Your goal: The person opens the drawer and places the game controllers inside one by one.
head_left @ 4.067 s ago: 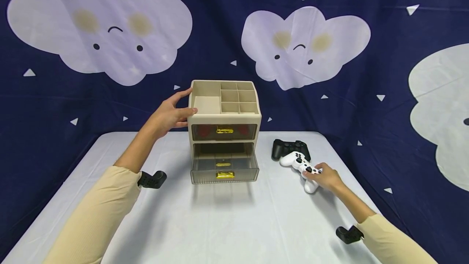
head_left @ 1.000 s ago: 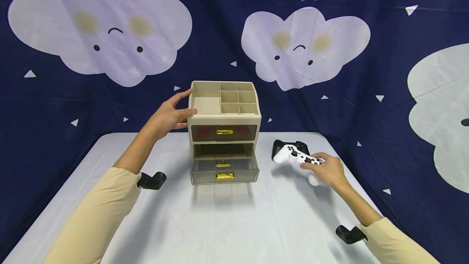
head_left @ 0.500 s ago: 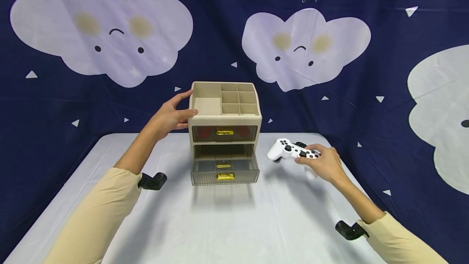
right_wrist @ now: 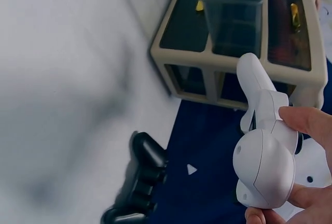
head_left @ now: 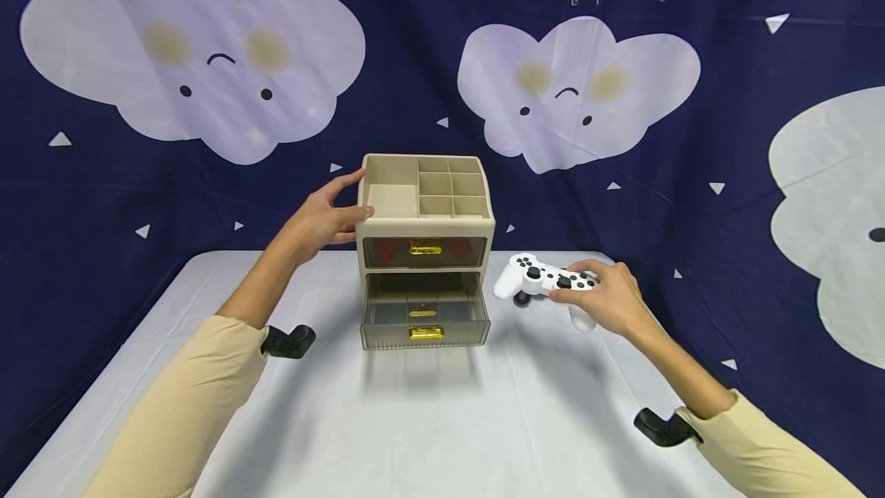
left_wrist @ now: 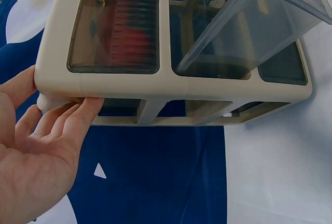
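Observation:
A cream desktop drawer organizer (head_left: 425, 225) stands on the table, its middle drawer (head_left: 425, 325) pulled out. My left hand (head_left: 314, 221) holds the organizer's upper left side, thumb on the rim; the left wrist view shows the fingers (left_wrist: 65, 120) against its side. My right hand (head_left: 608, 298) grips a white game controller (head_left: 542, 279) by one end, raised above the table to the right of the organizer. Below it, a black game controller (right_wrist: 142, 180) lies on the table, mostly hidden in the head view.
The top drawer (head_left: 389, 252) is closed, with something red behind its smoky front. Open compartments (head_left: 452, 187) line the organizer's top. The white tabletop (head_left: 415, 436) ends at a dark blue cloud-print curtain (head_left: 408, 60) behind.
The white controller has come up off the table and moved left toward the organizer in my right hand, now covering most of the black controller. My left hand has stayed in place.

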Motion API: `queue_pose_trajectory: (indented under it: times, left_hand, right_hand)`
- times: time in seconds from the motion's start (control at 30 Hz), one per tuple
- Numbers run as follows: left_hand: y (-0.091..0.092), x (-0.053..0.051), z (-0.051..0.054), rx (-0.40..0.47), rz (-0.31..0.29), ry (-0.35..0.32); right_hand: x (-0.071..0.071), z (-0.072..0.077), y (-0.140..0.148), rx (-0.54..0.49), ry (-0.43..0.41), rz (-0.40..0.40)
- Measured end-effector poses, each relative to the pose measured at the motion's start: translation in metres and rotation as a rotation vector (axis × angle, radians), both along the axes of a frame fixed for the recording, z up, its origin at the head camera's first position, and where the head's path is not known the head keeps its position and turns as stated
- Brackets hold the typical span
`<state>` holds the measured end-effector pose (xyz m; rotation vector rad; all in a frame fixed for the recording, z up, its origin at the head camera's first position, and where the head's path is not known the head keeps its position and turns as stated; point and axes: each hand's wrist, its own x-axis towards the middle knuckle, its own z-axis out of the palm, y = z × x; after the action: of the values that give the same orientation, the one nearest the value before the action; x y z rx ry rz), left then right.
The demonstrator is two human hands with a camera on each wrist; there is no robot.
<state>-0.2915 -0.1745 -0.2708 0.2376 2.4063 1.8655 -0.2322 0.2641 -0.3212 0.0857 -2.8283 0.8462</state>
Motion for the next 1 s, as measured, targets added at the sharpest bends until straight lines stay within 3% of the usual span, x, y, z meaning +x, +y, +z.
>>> queue_pose_trajectory:
  times: [0.5, 1.0]
  left_hand:
    - [0.0, 0.0, -0.001, -0.001, -0.003, 0.007]
    - [-0.001, 0.001, 0.0, -0.004, 0.002, 0.004]
  right_hand:
    - [0.013, 0.024, -0.021, 0.036, 0.016, 0.077]
    - [0.014, 0.026, -0.046, 0.022, 0.048, 0.126]
